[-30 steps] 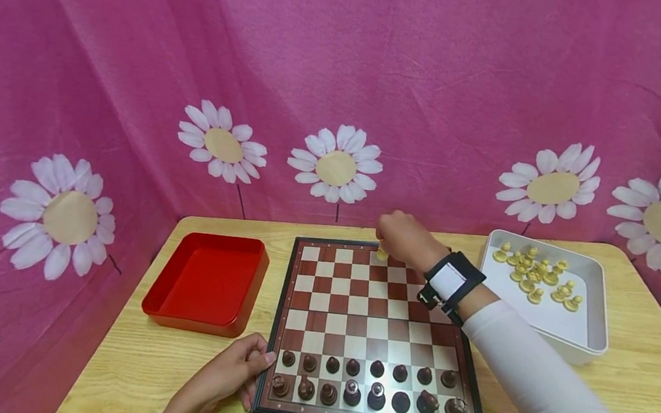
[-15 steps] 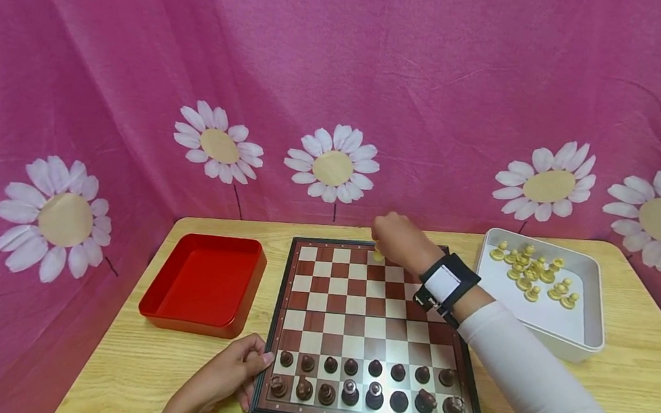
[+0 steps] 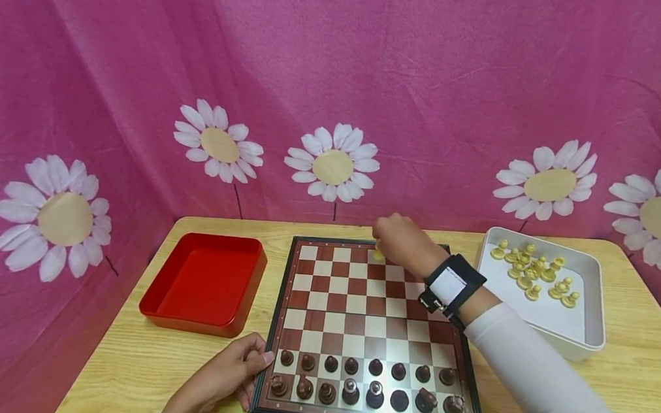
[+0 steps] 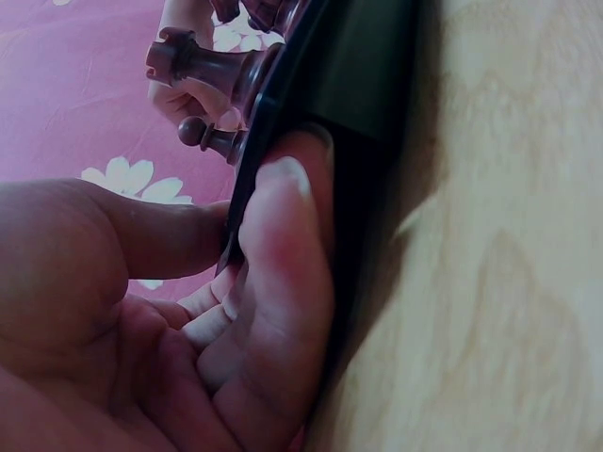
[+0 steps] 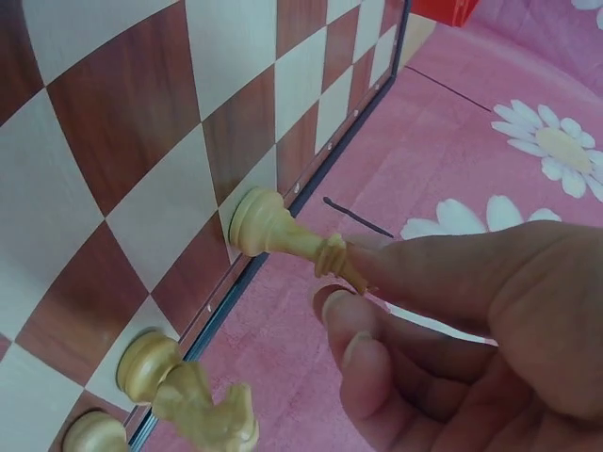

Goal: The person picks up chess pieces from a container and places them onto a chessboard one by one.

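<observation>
My right hand (image 3: 406, 243) pinches the top of a tall cream chess piece (image 5: 283, 231) between thumb and fingers; its tip is partly hidden. The piece's base meets a light square on the far row of the chessboard (image 3: 357, 304). One dark square separates it from a cream knight (image 5: 203, 395), and the base of another cream piece (image 5: 94, 433) shows beyond. At the board's near left corner, my left hand (image 3: 227, 371) grips the edge, thumb on the rim and fingers underneath. Close to it stand a dark rook (image 4: 212, 66) and a dark pawn (image 4: 212, 139).
Dark chess pieces (image 3: 351, 392) fill the two nearest rows. Right of the board, a white box (image 3: 579, 333) holds several cream pieces (image 3: 531, 271). A red box (image 3: 200, 280) stands to the left on the wooden table (image 3: 115, 371). Behind hangs a pink flowered cloth (image 3: 434, 97).
My right wrist has shifted slightly to the right in the last half second, the fingers staying on the cream piece at the far row. My left hand keeps its grip on the board.
</observation>
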`<action>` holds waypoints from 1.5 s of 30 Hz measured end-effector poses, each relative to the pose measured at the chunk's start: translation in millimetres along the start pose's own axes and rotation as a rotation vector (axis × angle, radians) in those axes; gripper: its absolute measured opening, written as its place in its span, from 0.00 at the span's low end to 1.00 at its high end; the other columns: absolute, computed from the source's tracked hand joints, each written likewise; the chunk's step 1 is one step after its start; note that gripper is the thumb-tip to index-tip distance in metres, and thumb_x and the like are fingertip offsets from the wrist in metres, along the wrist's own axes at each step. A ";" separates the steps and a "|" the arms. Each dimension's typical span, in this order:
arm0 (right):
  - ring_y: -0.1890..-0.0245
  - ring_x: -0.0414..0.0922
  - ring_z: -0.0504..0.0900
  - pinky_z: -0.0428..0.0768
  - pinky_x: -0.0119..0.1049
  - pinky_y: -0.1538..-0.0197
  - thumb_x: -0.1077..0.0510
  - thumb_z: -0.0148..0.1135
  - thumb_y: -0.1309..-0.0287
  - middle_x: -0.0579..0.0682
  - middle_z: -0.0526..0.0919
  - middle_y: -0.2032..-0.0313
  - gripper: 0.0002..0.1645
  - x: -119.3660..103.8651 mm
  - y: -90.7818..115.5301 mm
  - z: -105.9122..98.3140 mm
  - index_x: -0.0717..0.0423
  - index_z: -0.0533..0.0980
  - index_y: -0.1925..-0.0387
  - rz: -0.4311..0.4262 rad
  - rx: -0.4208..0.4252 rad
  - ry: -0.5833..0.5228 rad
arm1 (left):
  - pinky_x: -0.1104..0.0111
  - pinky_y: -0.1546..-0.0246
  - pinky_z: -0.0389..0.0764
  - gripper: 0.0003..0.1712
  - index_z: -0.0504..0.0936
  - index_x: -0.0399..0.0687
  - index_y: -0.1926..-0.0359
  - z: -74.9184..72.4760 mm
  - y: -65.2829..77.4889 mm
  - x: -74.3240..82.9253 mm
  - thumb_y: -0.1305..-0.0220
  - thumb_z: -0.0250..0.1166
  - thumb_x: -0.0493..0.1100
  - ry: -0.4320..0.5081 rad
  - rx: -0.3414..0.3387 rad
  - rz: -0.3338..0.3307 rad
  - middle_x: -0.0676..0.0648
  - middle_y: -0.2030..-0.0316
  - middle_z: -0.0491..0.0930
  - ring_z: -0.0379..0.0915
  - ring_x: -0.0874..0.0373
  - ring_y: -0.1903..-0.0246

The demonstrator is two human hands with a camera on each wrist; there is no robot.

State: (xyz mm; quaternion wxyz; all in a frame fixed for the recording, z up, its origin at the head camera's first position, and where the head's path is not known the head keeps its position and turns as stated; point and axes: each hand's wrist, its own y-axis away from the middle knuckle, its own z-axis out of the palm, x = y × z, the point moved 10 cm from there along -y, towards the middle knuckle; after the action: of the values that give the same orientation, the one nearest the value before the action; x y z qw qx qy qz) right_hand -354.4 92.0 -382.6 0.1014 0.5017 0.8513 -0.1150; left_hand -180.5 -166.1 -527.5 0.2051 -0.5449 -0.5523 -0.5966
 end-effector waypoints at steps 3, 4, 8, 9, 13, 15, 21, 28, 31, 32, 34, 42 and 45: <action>0.77 0.42 0.75 0.73 0.32 0.75 0.71 0.65 0.40 0.55 0.87 0.69 0.09 3.7 5.4 -4.7 0.66 0.86 0.58 -0.001 0.010 -0.008 | 0.68 0.84 0.81 0.14 0.70 0.41 0.57 0.2 -0.1 1.2 0.22 0.60 0.48 -0.001 0.001 0.000 0.49 0.77 0.77 0.74 0.59 0.86; 0.75 0.43 0.77 0.75 0.33 0.73 0.70 0.66 0.40 0.57 0.89 0.65 0.11 6.0 7.4 -6.6 0.66 0.86 0.56 0.001 0.015 -0.008 | 0.68 0.84 0.81 0.14 0.71 0.41 0.56 0.2 -0.1 1.6 0.22 0.60 0.48 -0.001 0.001 0.001 0.49 0.77 0.76 0.74 0.59 0.86; 0.71 0.44 0.82 0.82 0.37 0.67 0.67 0.69 0.40 0.62 0.89 0.53 0.17 19.4 16.8 -16.0 0.66 0.84 0.48 0.035 0.013 -0.014 | 0.68 0.85 0.81 0.14 0.71 0.40 0.57 0.6 0.3 3.1 0.22 0.60 0.47 0.003 0.000 0.008 0.49 0.78 0.75 0.73 0.59 0.86; 0.73 0.44 0.82 0.83 0.37 0.68 0.67 0.69 0.39 0.62 0.89 0.54 0.18 23.9 19.5 -18.3 0.66 0.83 0.47 0.052 0.004 -0.028 | 0.68 0.85 0.81 0.14 0.70 0.40 0.57 0.7 0.4 3.3 0.22 0.59 0.47 0.003 0.000 0.010 0.49 0.78 0.74 0.73 0.59 0.86; 0.77 0.42 0.80 0.81 0.36 0.70 0.67 0.67 0.37 0.59 0.89 0.60 0.15 40.4 30.7 -31.5 0.66 0.84 0.49 0.099 0.001 -0.062 | 0.68 0.85 0.81 0.14 0.70 0.40 0.56 0.8 0.2 3.2 0.22 0.59 0.47 0.004 0.002 0.010 0.49 0.78 0.75 0.73 0.59 0.86; 0.75 0.43 0.82 0.83 0.38 0.68 0.67 0.66 0.37 0.59 0.89 0.61 0.14 47.6 36.0 -38.6 0.66 0.85 0.51 0.105 0.017 -0.049 | 0.68 0.84 0.81 0.14 0.70 0.40 0.56 0.6 0.0 3.1 0.22 0.59 0.47 0.000 0.006 0.009 0.49 0.79 0.75 0.73 0.59 0.86; 0.63 0.53 0.89 0.89 0.51 0.57 0.69 0.67 0.41 0.63 0.90 0.60 0.11 63.0 52.1 -59.2 0.67 0.86 0.56 0.089 0.095 0.015 | 0.68 0.85 0.81 0.14 0.70 0.40 0.57 1.3 -0.2 3.7 0.22 0.59 0.47 -0.002 0.005 0.007 0.50 0.80 0.76 0.74 0.60 0.86; 0.65 0.56 0.88 0.87 0.53 0.59 0.69 0.65 0.41 0.62 0.90 0.64 0.10 86.5 69.5 -77.9 0.67 0.86 0.59 0.103 0.109 0.037 | 0.69 0.84 0.81 0.14 0.70 0.40 0.57 2.2 0.4 5.2 0.22 0.59 0.47 -0.009 0.001 0.012 0.50 0.79 0.76 0.74 0.60 0.86; 0.60 0.59 0.89 0.87 0.56 0.56 0.69 0.64 0.40 0.66 0.90 0.61 0.11 100.8 77.5 -86.7 0.70 0.85 0.57 0.109 0.100 0.039 | 0.68 0.84 0.81 0.14 0.70 0.40 0.57 2.2 0.7 5.5 0.22 0.59 0.47 -0.009 -0.003 0.013 0.50 0.79 0.76 0.74 0.60 0.87; 0.60 0.60 0.89 0.87 0.56 0.55 0.69 0.64 0.41 0.66 0.90 0.61 0.11 106.0 80.0 -90.2 0.70 0.85 0.57 0.110 0.106 0.053 | 0.69 0.84 0.81 0.14 0.70 0.40 0.57 2.1 0.7 5.1 0.22 0.59 0.47 -0.010 -0.003 0.010 0.50 0.79 0.76 0.74 0.60 0.87; 0.63 0.59 0.88 0.86 0.56 0.58 0.69 0.63 0.41 0.65 0.89 0.64 0.10 117.5 85.0 -96.2 0.70 0.85 0.59 0.121 0.109 0.073 | 0.69 0.84 0.81 0.14 0.70 0.40 0.57 1.8 1.0 4.2 0.22 0.59 0.47 -0.006 -0.004 0.006 0.49 0.78 0.76 0.73 0.60 0.86; 0.66 0.58 0.86 0.86 0.56 0.59 0.72 0.65 0.45 0.67 0.89 0.65 0.10 160.4 103.4 -107.1 0.73 0.85 0.61 0.164 0.115 0.085 | 0.69 0.82 0.81 0.15 0.70 0.41 0.58 1.3 1.8 1.9 0.23 0.61 0.49 0.006 0.001 -0.031 0.49 0.77 0.77 0.73 0.60 0.84; 0.67 0.57 0.85 0.86 0.55 0.61 0.72 0.65 0.45 0.69 0.88 0.65 0.10 176.6 109.5 -104.6 0.75 0.84 0.60 0.190 0.100 0.068 | 0.69 0.82 0.81 0.16 0.70 0.41 0.58 1.4 1.7 1.2 0.24 0.61 0.50 0.007 0.000 -0.036 0.49 0.76 0.77 0.73 0.59 0.83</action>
State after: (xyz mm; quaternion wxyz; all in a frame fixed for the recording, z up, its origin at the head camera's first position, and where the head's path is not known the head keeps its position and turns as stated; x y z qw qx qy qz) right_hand -348.3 321.4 -344.1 0.0578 0.5881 0.7962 -0.1299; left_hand -178.9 -165.0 -526.0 0.1961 -0.5331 -0.5611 -0.6021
